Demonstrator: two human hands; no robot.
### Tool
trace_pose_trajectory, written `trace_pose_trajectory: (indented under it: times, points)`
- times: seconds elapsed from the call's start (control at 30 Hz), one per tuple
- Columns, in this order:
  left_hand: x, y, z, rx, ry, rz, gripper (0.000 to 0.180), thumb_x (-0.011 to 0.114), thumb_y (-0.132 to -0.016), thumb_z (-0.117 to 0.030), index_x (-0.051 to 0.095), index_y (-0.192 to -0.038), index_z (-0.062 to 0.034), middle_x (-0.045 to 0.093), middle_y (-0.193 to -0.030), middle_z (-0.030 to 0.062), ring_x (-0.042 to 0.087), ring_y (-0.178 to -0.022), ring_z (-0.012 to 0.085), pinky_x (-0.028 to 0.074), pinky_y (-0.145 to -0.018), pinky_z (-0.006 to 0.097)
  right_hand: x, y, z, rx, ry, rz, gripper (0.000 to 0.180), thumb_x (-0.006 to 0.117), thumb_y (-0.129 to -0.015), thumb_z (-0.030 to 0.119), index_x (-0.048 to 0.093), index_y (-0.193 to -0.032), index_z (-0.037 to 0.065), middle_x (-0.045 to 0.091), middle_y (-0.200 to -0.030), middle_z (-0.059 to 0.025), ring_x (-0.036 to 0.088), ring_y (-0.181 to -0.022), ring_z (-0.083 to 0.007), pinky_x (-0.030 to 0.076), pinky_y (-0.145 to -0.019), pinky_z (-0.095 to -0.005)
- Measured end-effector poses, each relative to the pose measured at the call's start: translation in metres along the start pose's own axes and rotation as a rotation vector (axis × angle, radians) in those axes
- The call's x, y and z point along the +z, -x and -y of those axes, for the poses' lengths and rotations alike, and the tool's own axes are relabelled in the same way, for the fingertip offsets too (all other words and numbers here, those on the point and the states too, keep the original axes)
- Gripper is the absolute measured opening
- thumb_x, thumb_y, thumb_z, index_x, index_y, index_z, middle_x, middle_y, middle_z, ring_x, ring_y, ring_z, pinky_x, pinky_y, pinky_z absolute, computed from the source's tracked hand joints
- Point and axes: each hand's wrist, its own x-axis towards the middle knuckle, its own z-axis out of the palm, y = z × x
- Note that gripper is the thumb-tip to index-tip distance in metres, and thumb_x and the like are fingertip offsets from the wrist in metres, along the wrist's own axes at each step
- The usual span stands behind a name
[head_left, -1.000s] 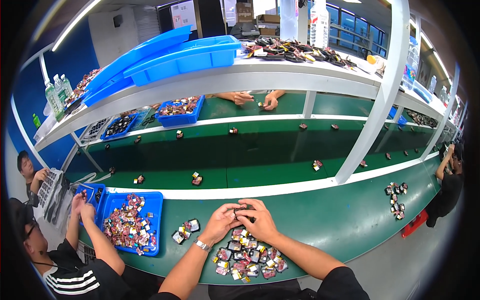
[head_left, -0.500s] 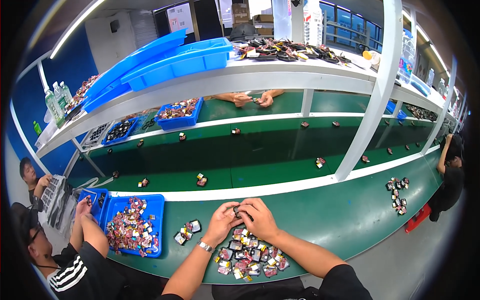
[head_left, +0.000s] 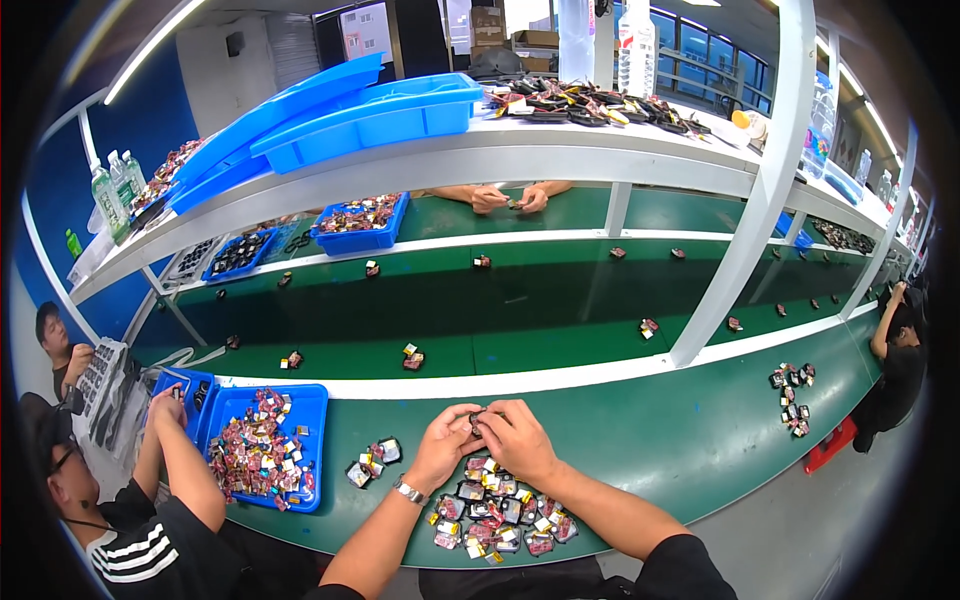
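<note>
My left hand (head_left: 447,443) and my right hand (head_left: 516,438) meet above the near green bench, fingers closed around one small dark electronic part (head_left: 477,421). Fingers cover most of it, so its details are hidden. Just below them, close to the bench's front edge, lies a pile of small black-framed electronic assemblies (head_left: 508,512) with pinkish-red and yellow-white pieces. A few similar assemblies (head_left: 374,460) sit to the left of my left wrist, apart from the pile.
A blue tray (head_left: 322,440) of loose parts stands at left, beside a co-worker's hands (head_left: 168,402). Single parts dot the green conveyor belt (head_left: 540,350) beyond a white rail (head_left: 450,388). A slanted white post (head_left: 735,220) rises right; a shelf (head_left: 600,150) crosses above.
My hands stay together on the small part with slight finger movement. Parts on the belt appear shifted slightly right. At left, the co-worker's arms have moved and both hands now come together.
</note>
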Motion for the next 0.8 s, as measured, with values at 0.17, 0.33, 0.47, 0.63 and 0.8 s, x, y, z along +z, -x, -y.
trace_pose_trajectory:
  times: [0.17, 0.33, 0.47, 0.63, 0.8]
  points:
    - [0.0, -0.001, 0.001, 0.015, -0.014, -0.003, 0.029, 0.041, -0.098, 0.0, 0.044, -0.127, -0.0002, 0.061, -0.117, 0.0112, 0.061, -0.107, 0.0187, 0.052, -0.095, 0.036, 0.001, 0.0, 0.002, -0.012, 0.036, -0.015, 0.018, 0.071, -0.076, 0.005, 0.065, -0.094, 0.004, 0.06, -0.094, -0.0079, 0.06, -0.085, -0.0251, 0.052, -0.071, -0.0339]
    - [-0.002, -0.001, 0.005, 0.014, -0.023, -0.015, 0.028, 0.046, -0.099, -0.006, 0.045, -0.127, -0.0019, 0.063, -0.114, 0.0091, 0.061, -0.106, 0.0174, 0.053, -0.092, 0.037, 0.0, 0.002, 0.002, -0.003, 0.035, -0.008, 0.017, 0.071, -0.077, 0.005, 0.067, -0.093, 0.004, 0.06, -0.094, -0.0069, 0.06, -0.085, -0.0243, 0.053, -0.069, -0.0334]
    - [-0.001, 0.001, 0.004, 0.01, -0.048, -0.006, 0.028, 0.046, -0.099, -0.006, 0.045, -0.126, -0.002, 0.063, -0.114, 0.0089, 0.061, -0.106, 0.0172, 0.053, -0.092, 0.036, 0.0, 0.003, 0.004, 0.006, 0.055, 0.006, 0.015, 0.071, -0.077, 0.006, 0.067, -0.091, 0.004, 0.06, -0.093, -0.0065, 0.06, -0.084, -0.0243, 0.053, -0.069, -0.0335]
    - [0.004, -0.001, 0.006, 0.021, -0.035, -0.052, 0.023, 0.049, -0.099, -0.007, 0.049, -0.121, -0.0019, 0.063, -0.11, 0.0083, 0.063, -0.097, 0.0155, 0.055, -0.087, 0.035, 0.005, 0.008, -0.001, 0.032, 0.033, -0.026, 0.015, 0.07, -0.077, 0.005, 0.067, -0.091, 0.005, 0.059, -0.093, -0.0067, 0.059, -0.087, -0.0253, 0.052, -0.071, -0.0343]
    - [0.005, -0.003, 0.011, 0.146, -0.208, -0.182, 0.017, 0.054, -0.097, -0.008, 0.053, -0.113, -0.0022, 0.065, -0.103, 0.0078, 0.065, -0.091, 0.014, 0.057, -0.076, 0.029, 0.002, 0.0, -0.004, 0.028, -0.148, 0.035, 0.026, 0.07, -0.078, 0.006, 0.064, -0.103, 0.003, 0.057, -0.102, -0.011, 0.06, -0.09, -0.027, 0.052, -0.075, -0.0341]
